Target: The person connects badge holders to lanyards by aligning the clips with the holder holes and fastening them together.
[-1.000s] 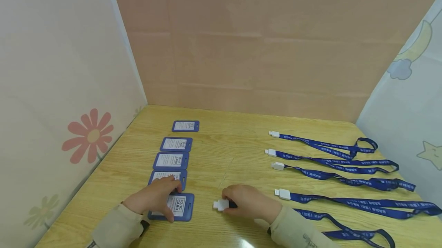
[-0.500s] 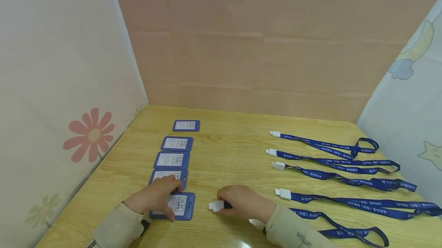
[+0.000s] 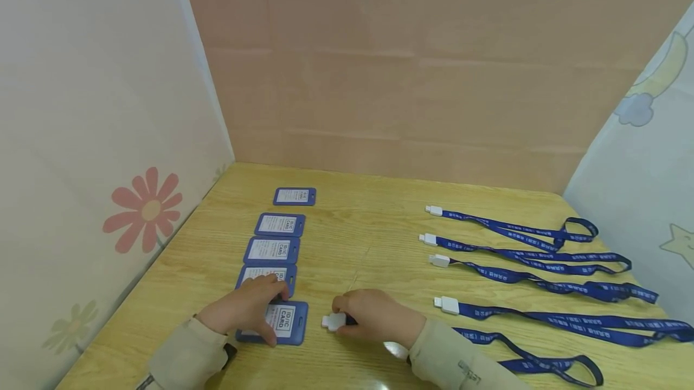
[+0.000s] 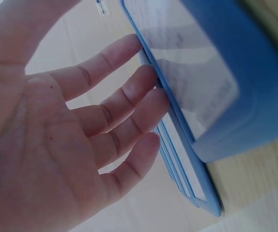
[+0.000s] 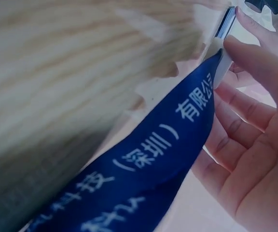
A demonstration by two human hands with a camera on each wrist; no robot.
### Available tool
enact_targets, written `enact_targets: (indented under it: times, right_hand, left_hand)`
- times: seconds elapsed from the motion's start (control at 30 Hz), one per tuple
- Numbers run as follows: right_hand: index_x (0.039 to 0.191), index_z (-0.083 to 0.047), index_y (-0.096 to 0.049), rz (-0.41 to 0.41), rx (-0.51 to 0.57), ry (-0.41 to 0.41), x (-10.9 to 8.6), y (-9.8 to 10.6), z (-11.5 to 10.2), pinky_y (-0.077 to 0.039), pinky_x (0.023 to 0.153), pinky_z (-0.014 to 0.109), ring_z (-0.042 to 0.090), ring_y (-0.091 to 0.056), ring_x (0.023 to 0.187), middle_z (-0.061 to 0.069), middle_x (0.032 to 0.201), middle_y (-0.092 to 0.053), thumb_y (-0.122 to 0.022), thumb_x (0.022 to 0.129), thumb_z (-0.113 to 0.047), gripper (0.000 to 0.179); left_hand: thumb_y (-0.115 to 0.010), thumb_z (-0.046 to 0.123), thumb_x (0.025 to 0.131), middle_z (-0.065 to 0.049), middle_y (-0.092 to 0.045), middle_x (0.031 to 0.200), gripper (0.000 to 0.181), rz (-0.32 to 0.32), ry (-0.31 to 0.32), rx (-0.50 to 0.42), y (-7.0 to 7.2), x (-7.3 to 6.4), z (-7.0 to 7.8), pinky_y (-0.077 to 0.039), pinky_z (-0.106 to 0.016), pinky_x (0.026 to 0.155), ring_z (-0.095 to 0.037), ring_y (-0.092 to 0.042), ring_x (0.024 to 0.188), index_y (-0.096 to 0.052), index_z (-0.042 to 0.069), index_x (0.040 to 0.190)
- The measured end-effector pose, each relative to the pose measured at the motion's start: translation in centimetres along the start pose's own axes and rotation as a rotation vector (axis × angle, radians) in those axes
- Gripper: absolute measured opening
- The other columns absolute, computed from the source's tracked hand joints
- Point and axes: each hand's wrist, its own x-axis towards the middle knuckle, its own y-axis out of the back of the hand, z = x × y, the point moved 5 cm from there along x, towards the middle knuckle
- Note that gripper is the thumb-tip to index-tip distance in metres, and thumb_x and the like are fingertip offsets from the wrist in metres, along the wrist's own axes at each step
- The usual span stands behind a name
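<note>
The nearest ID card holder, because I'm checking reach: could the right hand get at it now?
Probably yes: only tabletop separates the white lanyard connector pinched by the right hand from the slotted end of the nearest ID card holder; the left hand spans the other end.

Light wooden tabletop, grain plain, far corners rounded. Behind it, from where I stand: tan-pink backdrop, faint horizontal creases. Left, pale hanging: large red flower, smaller yellowish flower below. Right, pale hanging: yellow moon, bluish cloud, star. Light soft; bright glint on near tabletop.
</note>
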Motion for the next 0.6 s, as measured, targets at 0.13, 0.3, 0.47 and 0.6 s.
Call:
enact_targets:
  times: [0.13, 0.3, 0.47, 0.6]
  right_hand:
    - [0.092, -0.017, -0.063, -0.001, -0.022, 0.004, 0.3, -0.1, -0.2, -0.038, 0.058, 0.012, -0.004, -0.043, 0.064, -0.009, 0.081, -0.064, -0.071, 0.082, -0.029, 0.018]
    - [0.089, -0.018, -0.063, -0.008, -0.033, 0.002, 0.6, 0.2, -0.5, -0.035, 0.056, 0.012, -0.003, -0.041, 0.062, -0.01, 0.077, -0.062, -0.071, 0.081, -0.03, 0.016]
    - [0.088, -0.018, -0.063, -0.005, -0.046, 0.002, 1.0, 0.2, -0.8, -0.035, 0.056, 0.012, -0.003, -0.041, 0.061, -0.011, 0.076, -0.061, -0.071, 0.081, -0.031, 0.016]
    - [0.089, -0.018, -0.064, -0.003, -0.049, 0.001, 1.3, 0.1, -1.0, -0.035, 0.056, 0.012, -0.003, -0.042, 0.061, -0.01, 0.077, -0.062, -0.071, 0.081, -0.031, 0.017]
  left_hand:
    - [-0.091, 0.027, 0.049, 0.001, -0.053, 0.091, 0.061, 0.004, -0.006, 0.001, 0.1, 0.0, 0.0, -0.037, -0.037, 0.076, -0.015, -0.046, 0.084, -0.058, 0.011, 0.097]
    - [-0.091, 0.028, 0.049, 0.002, -0.053, 0.09, 0.06, 0.001, -0.003, 0.005, 0.1, 0.0, 0.1, -0.037, -0.036, 0.076, -0.014, -0.045, 0.082, -0.059, 0.011, 0.097]
    - [-0.091, 0.029, 0.049, 0.003, -0.053, 0.09, 0.06, 0.0, 0.003, 0.008, 0.0, 0.0, 0.1, -0.038, -0.035, 0.076, -0.013, -0.045, 0.082, -0.059, 0.012, 0.097]
    - [-0.091, 0.028, 0.05, 0.003, -0.052, 0.09, 0.06, -0.001, 0.002, 0.007, 0.0, 0.0, 0.1, -0.038, -0.035, 0.076, -0.013, -0.046, 0.083, -0.059, 0.012, 0.097]
